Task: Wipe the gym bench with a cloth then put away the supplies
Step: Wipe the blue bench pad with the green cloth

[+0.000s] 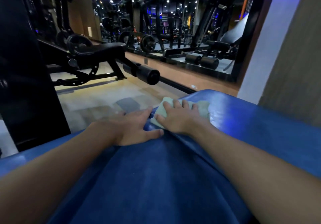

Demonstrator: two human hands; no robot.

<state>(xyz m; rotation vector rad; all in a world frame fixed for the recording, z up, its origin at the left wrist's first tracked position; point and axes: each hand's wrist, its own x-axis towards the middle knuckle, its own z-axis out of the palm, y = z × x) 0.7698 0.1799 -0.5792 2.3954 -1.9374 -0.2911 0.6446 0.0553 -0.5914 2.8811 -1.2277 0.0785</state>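
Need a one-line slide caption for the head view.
Right hand presses a pale green cloth flat on the blue gym bench while the left hand braces its edge.

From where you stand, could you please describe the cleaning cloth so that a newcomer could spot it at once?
Find the big blue padded bench filling the foreground. At its far end, the right hand presses flat on a folded cloth. It is the only pale green thing there, against blue padding and black gym machines.

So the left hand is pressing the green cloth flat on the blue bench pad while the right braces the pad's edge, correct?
Hands swapped. The head view shows the right hand pressing the cloth on the bench pad; the left hand braces its edge.
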